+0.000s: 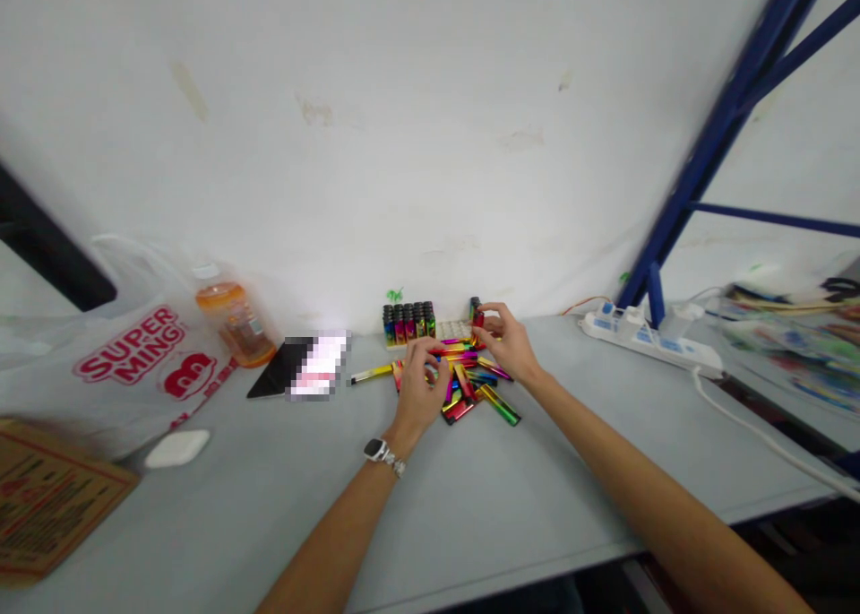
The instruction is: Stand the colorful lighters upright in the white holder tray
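Shiny multicoloured cigarette lighters point(498, 404) lie in a loose pile on the table. Behind them, a pale tray point(454, 330) with holes holds rows of upright lighters point(408, 324) with black tops at its left end. At the tray's right end, my right hand point(507, 341) pinches a red lighter point(477, 316) upright, beside another standing dark one. My left hand point(422, 388) curves over the left side of the pile, thumb and fingers apart. Nothing shows held in it, though its palm side is partly hidden.
A tablet-like device point(275, 372), an orange drink bottle point(235, 318), a white plastic bag point(134, 363), a white case point(177, 449) and a cardboard box point(57, 497) are at left. A power strip point(651, 343) with a cable and a blue metal frame point(699, 157) stand right. The wall rises behind.
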Demonstrator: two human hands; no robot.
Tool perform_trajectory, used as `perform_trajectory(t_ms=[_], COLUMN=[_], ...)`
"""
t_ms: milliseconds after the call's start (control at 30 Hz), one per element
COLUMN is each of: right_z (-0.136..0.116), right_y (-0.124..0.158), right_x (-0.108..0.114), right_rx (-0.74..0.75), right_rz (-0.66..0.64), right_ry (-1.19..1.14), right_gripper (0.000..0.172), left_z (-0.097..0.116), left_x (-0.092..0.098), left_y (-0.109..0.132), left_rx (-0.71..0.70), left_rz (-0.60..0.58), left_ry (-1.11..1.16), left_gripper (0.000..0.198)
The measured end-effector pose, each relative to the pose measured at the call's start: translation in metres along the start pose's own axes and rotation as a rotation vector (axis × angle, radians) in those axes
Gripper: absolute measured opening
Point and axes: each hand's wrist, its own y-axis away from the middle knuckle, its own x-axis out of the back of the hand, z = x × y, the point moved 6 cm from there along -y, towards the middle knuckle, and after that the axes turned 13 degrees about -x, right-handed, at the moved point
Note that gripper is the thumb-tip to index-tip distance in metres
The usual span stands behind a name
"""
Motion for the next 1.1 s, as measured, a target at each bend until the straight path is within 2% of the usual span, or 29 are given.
perform_trajectory(t_ms=[133, 267, 367, 567, 800, 900, 1100], right_z=[0.005, 0.011, 0.012, 0.011, 0.012, 0.015, 0.023], right_y=[-0.026, -0.040, -0.044, -0.050, -0.055, -0.059, -0.058], right_x=[0.017, 0.021, 0.020, 0.019, 0.025, 0.024, 0.022], right_rx=[0.026, 0.061, 0.111, 0.131, 0.139, 0.115, 0.151], right_rz=[0.000, -0.024, -0.045, -0.104, -0.142, -0.106, 0.090], right_ry=[0.104, 0.131, 0.207, 0.381, 0.402, 0.406, 0.475], right_gripper=[0.032, 0.023, 0.017, 0.017, 0.015, 0.015, 0.014], left_z=[0.000, 0.000, -0.001, -0.004, -0.006, -0.008, -0.008], left_x=[-0.002, -0.003, -0.005, -0.006, -0.008, -0.009, -0.009], left_y=[0.000, 0.002, 0.003, 0.005, 0.007, 0.007, 0.007], left_rx=[0.012, 0.016, 0.013, 0.015, 0.024, 0.028, 0.023], left_rz=[-0.031, -0.064, -0.074, -0.064, -0.087, -0.096, -0.100], left_ry=[0.024, 0.016, 0.023, 0.030, 0.032, 0.032, 0.035], left_gripper=[0.011, 0.009, 0.009, 0.009, 0.010, 0.010, 0.010])
